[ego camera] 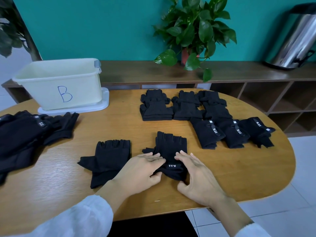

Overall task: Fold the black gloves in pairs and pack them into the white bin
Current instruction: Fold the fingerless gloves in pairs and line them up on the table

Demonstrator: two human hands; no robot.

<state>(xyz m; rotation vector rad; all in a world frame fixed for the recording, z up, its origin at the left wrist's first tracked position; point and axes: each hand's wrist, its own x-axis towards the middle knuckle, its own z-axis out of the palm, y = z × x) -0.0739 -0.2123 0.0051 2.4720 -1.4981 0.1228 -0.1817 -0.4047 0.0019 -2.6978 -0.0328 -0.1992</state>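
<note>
A black fingerless glove (171,147) with a small "5.11" label lies at the table's front centre. My left hand (142,170) and my right hand (196,173) pinch its wrist end, thumbs under the cuff and fingers on top. A second flat black glove (107,159) lies just left of it. A heap of loose black gloves (25,134) sits at the far left. Several folded pairs (186,105) are lined up at the back right, with three more folded pairs (230,132) in front of them. The white bin (59,82), marked "B", stands at the back left.
The bin rests on its white lid (104,103). Behind the oval wooden table (239,177) runs a low shelf unit (256,93) carrying a potted plant (193,31) and a steel urn (295,40). White tiled floor shows to the right.
</note>
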